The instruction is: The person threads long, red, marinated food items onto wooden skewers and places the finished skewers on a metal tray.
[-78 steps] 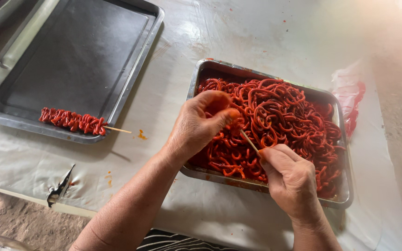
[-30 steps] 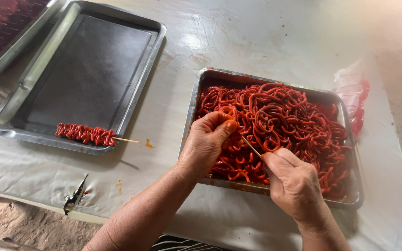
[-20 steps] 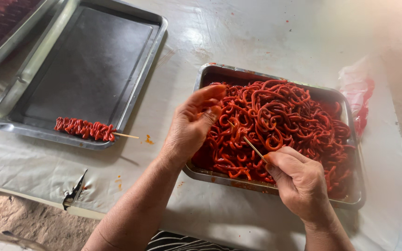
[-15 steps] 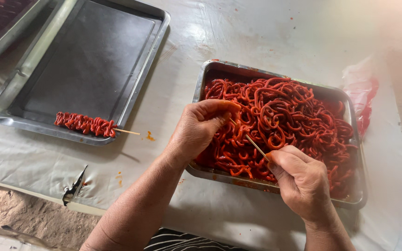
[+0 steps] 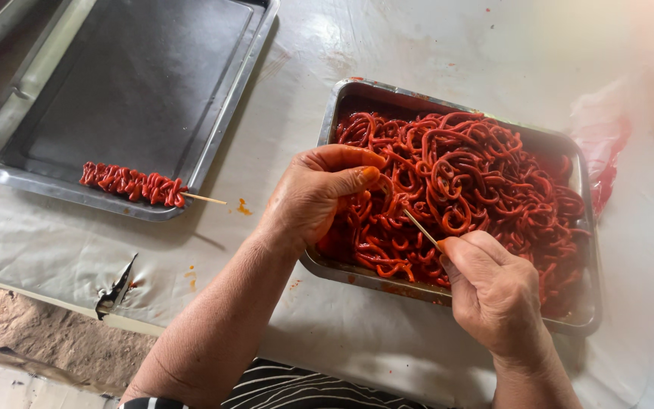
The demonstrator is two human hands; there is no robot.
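Right hand (image 5: pixel 493 291) gripping skewer (image 5: pixel 420 227), left hand (image 5: pixel 316 197) perhaps pinching red strips (image 5: pixel 478 174)

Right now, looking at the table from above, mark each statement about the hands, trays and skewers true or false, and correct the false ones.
1. The right hand holds a bare stick. True.
2. The left hand rests in the large tray. False: it is in the small tray, on the red strips.
3. A filled skewer lies in the large tray. True.
4. The small tray is empty. False: it holds red strips.
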